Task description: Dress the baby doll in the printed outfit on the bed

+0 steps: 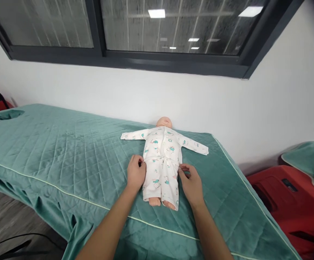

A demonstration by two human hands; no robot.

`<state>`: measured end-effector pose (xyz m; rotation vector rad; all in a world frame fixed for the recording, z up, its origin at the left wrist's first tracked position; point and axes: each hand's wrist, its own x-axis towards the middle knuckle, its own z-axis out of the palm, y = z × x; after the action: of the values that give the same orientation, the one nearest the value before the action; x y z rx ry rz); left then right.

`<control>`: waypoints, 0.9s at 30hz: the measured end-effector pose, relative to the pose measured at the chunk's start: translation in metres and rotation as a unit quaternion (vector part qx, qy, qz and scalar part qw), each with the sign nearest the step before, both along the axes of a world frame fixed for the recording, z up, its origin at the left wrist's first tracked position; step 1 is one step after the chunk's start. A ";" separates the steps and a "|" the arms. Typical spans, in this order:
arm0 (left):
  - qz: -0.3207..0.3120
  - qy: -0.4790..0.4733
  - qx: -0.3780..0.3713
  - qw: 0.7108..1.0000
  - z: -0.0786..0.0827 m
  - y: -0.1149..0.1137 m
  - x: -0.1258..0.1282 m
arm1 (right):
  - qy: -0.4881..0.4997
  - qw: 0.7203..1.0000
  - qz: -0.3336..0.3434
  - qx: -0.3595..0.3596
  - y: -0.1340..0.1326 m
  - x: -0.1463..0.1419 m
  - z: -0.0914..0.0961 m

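A baby doll (pixel 164 122) lies on its back on the green quilted bed cover (pixel 91 151), its head by the wall and its bare feet towards me. It wears a white printed shirt (pixel 164 142) with both sleeves spread wide, and matching trousers (pixel 155 182). At the waist, my left hand (pixel 136 172) pinches the left edge of the trousers. On the opposite side my right hand (pixel 192 183) is closed on their right edge, thumb and fingers together. Whether the shirt hem is also caught in either pinch cannot be made out.
The bed, with a face hole (pixel 9 114) at its far left, stands against a white wall (pixel 105 94) under a dark-framed window (pixel 173 65). Beside the bed's right end is a red case-like object (pixel 292 195), partly under green cloth (pixel 308 162). A black cable (pixel 24 234) runs at lower left.
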<state>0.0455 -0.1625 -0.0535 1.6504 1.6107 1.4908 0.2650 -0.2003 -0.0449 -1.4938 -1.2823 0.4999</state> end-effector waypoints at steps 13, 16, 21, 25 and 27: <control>-0.086 -0.070 -0.031 0.993 -0.013 -0.073 -0.023 | -0.223 0.939 0.259 0.021 -0.095 -0.056 0.039; -0.168 -0.057 -0.053 0.983 -0.015 -0.103 -0.024 | -0.306 0.925 0.224 0.017 -0.097 -0.062 0.037; -0.170 0.016 -0.065 0.983 -0.016 -0.122 -0.018 | -0.367 0.917 0.158 0.013 -0.090 -0.074 0.032; -0.135 0.000 -0.084 0.987 -0.011 -0.120 -0.013 | -0.355 0.924 0.144 0.014 -0.082 -0.079 0.032; -0.137 -0.036 -0.075 0.987 -0.005 -0.121 -0.013 | -0.332 0.930 0.156 0.024 -0.081 -0.078 0.037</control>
<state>0.0327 -0.2840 -0.0585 1.6385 1.3579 1.2460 0.1873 -0.2813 -0.0083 -1.4753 -2.0664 0.1485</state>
